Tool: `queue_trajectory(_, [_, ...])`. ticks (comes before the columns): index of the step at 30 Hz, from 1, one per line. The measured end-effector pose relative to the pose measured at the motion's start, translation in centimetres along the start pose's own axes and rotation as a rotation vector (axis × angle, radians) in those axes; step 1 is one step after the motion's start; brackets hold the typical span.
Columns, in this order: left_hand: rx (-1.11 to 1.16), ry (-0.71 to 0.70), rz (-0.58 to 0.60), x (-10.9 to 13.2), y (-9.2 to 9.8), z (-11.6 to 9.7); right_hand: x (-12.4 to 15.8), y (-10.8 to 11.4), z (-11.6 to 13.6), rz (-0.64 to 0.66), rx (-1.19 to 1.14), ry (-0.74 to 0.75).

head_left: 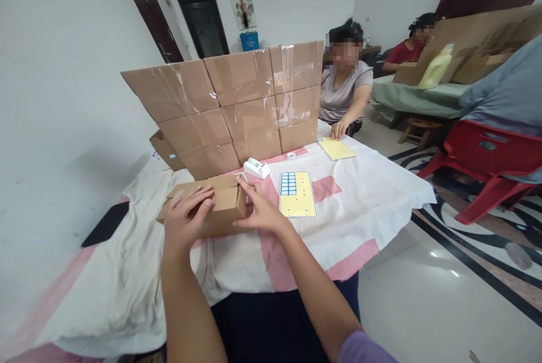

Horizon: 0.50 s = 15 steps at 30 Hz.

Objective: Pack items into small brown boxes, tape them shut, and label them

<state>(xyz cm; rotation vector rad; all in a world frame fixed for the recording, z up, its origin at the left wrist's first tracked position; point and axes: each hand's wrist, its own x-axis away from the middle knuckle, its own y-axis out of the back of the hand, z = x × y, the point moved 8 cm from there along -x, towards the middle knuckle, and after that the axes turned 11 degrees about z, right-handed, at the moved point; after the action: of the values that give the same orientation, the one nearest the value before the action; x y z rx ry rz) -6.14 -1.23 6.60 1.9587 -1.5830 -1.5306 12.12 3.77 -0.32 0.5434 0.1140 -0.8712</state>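
A small brown cardboard box (226, 196) with its lid down sits in front of me at the near left of the table. My left hand (186, 210) lies on the lid, palm down, its fingers stretched out and the thumb apart. At the box's right end is my right hand (260, 208), fingertips at the upper corner and thumb low by the front corner, gripping that end. Just behind the box stands a white tape dispenser (256, 168). Right of my right hand lies a yellow sheet (304, 193) with blue-edged labels on its left part.
A tall taped cardboard screen (249, 109) rises behind the box. A tape roll (291, 156) lies near it. Across the table, a person's hand (339, 128) touches another yellow sheet (337, 149). A dark flat object (105, 224) lies left; a red chair (486, 148) stands right.
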Motion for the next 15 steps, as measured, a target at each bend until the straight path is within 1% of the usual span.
queue_trajectory(2, [0.044,-0.043,-0.134,0.4,0.5,-1.0,1.0,2.0,1.3,-0.094,0.071,0.01])
queue_trajectory(4, [0.05,-0.06,-0.232,0.7,0.2,-1.9,2.4,5.0,2.7,-0.241,0.109,0.025])
queue_trajectory(5, [0.064,-0.063,-0.244,0.8,-0.3,-2.2,3.2,6.8,3.3,-0.33,0.114,0.025])
queue_trajectory(6, [0.097,-0.067,-0.226,0.7,-1.2,-2.4,4.2,8.6,3.6,-0.425,0.119,0.014])
queue_trajectory(8, [0.197,-0.073,-0.124,0.3,-3.7,-2.3,6.8,12.3,3.7,-0.61,0.159,-0.043])
queue_trajectory(10, [0.261,-0.081,0.03,0.0,-6.9,-2.1,10.2,15.6,3.0,-0.758,0.244,-0.136])
queue_trajectory(12, [0.274,-0.068,0.16,-0.3,-9.9,-1.9,14.3,18.2,1.8,-0.853,0.347,-0.236])
queue_trajectory(15, [0.247,-0.022,0.351,-0.5,-13.9,-2.3,20.9,20.9,-0.2,-0.985,0.543,-0.409])
